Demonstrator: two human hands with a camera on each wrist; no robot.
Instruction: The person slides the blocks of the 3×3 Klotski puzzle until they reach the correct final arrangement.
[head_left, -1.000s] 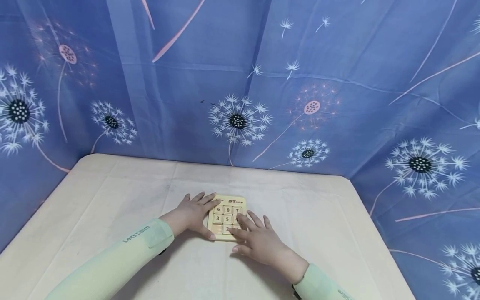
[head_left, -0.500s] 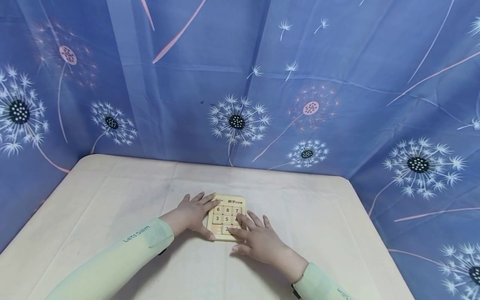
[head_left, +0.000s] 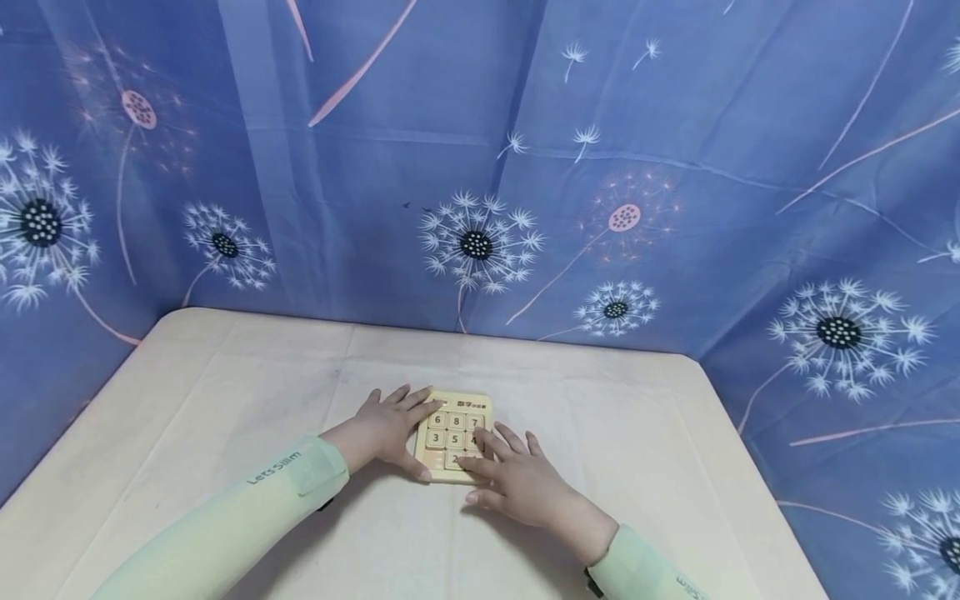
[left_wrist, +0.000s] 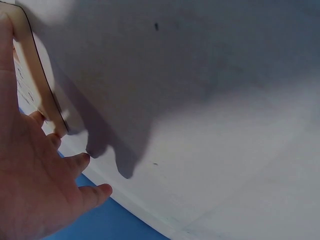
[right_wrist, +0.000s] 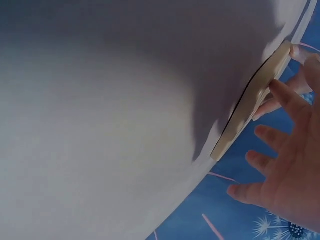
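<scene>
A pale yellow sliding number puzzle [head_left: 455,439] lies flat on the table. Its printed top strip faces away, and an uncovered slot shows at the lower left of its tile grid. My left hand [head_left: 390,429] rests along the puzzle's left side, fingers spread, thumb at the near corner and index finger on the upper part of the frame. Over the lower right tiles, my right hand [head_left: 521,483] touches the puzzle with its index finger near the 2 tile; these fingers partly cover that column. Both wrist views show the puzzle's side edge [left_wrist: 41,82] close to the fingers.
The table [head_left: 637,433] has a cream cover with faint creases. Blue curtains [head_left: 360,208] printed with dandelions hang behind it and on both sides. Pale green sleeves [head_left: 240,517] cover both forearms.
The scene shifts by only a few pixels with the head camera. Both hands and the puzzle tiles keep their places.
</scene>
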